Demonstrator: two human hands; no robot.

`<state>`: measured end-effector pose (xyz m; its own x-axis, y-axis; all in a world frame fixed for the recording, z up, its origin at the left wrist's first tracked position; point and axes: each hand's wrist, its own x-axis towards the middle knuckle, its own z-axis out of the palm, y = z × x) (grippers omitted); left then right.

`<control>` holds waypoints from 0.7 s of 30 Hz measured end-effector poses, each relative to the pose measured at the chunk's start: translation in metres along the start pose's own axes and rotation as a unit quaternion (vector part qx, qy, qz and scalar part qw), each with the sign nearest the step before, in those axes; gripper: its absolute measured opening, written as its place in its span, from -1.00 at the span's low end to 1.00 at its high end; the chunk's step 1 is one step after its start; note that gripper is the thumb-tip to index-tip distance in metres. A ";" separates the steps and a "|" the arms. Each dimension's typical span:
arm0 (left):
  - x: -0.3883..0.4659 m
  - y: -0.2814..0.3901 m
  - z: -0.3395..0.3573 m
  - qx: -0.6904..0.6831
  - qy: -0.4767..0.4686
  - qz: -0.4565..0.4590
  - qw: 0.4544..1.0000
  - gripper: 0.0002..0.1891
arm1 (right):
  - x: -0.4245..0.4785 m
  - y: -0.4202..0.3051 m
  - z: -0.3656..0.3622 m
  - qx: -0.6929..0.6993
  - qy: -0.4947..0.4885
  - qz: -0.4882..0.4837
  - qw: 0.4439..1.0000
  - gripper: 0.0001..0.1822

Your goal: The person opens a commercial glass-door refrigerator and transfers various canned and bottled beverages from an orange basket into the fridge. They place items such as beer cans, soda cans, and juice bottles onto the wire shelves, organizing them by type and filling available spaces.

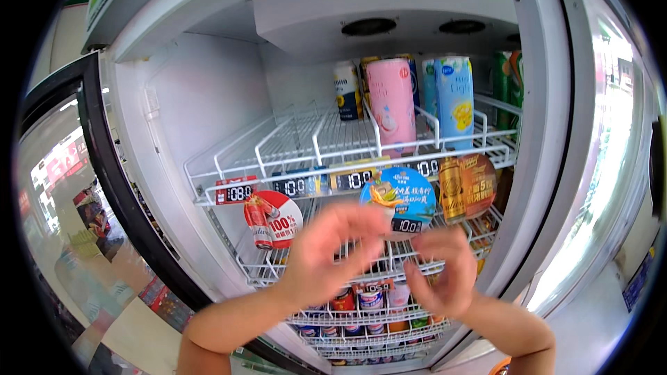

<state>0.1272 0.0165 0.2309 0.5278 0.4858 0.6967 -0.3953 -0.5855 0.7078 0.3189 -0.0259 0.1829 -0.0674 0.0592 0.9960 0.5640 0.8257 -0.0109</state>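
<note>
Both hands are raised before an opened drinks cooler. My left hand (333, 255), fingers curled, has its fingertips at the lower left edge of a round blue promotional sign (401, 192) with a small price display at its bottom. My right hand (443, 271) is by the sign's lower right edge, thumb apart from the fingers; whether either hand touches it is unclear. Above the sign, a pink can (392, 104) and a light blue can (455, 99) stand on the white wire top shelf (292, 151). A dark and white can (347, 91) stands farther back.
A red and white round sign (276, 219) hangs from the shelf front at left, an orange one (477, 185) at right. Price tags (295, 185) line the shelf edge. Lower racks hold many cans (371, 299). A black-framed glass door (104, 177) stands open at left.
</note>
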 end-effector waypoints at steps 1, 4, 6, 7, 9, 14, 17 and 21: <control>0.024 0.019 -0.003 0.044 0.029 0.003 0.999 -0.63 | 0.026 0.007 0.000 -0.002 0.020 -0.027 0.999 -0.65; 0.098 0.025 -0.015 0.078 0.075 0.098 0.989 -0.57 | 0.085 0.035 0.014 0.016 0.063 0.051 0.997 -0.53; 0.135 0.019 -0.027 0.122 0.112 0.068 0.984 -0.51 | 0.112 0.047 0.024 -0.015 0.056 0.113 0.992 -0.44; 0.148 0.012 -0.031 0.141 0.130 0.049 0.980 -0.47 | 0.121 0.052 0.025 -0.059 0.037 0.155 0.985 -0.40; 0.162 0.000 -0.034 0.177 0.157 -0.034 0.971 -0.39 | 0.133 0.055 0.027 -0.124 -0.010 0.233 0.964 -0.34; 0.179 -0.019 -0.044 0.181 0.094 -0.133 0.970 -0.30 | 0.144 0.060 0.031 -0.182 -0.099 0.306 0.929 -0.21; 0.175 -0.014 -0.036 0.154 0.083 -0.113 0.978 -0.37 | 0.138 0.069 0.029 -0.201 -0.095 0.279 0.934 -0.22; 0.172 -0.020 -0.037 0.143 0.062 -0.040 0.987 -0.44 | 0.133 0.071 0.032 -0.196 -0.041 0.245 0.949 -0.23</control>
<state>0.1981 0.1358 0.3413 0.4453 0.6037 0.6613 -0.1189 -0.6921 0.7119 0.3239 0.0588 0.3120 0.2274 0.4387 0.8694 0.8060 0.4163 -0.4208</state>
